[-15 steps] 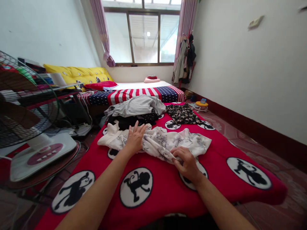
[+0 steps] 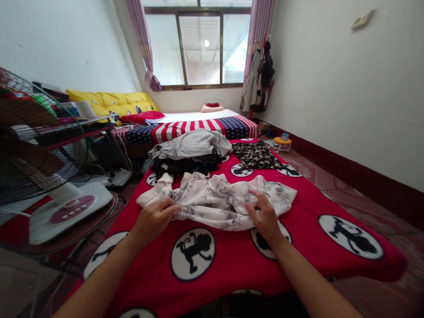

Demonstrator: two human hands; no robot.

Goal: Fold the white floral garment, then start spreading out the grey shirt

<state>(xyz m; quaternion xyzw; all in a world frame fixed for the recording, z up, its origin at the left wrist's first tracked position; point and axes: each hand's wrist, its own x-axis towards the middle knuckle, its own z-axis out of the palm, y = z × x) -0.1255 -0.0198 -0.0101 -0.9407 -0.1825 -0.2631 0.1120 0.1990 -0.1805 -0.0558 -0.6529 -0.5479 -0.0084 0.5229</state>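
Rumpled wht floral garment, edge pinched in L hand, R hand half-open atop

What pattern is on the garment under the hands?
Grey-purple flowers on white, best in the head view.

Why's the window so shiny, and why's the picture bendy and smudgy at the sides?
Head view: daylight probably washes out the window; head view, left: the fan looks stretched, likely by a wide lens; head view, right: the red cover has a smudgy corner, while the flowery white cloth mid-picture looks clearer.
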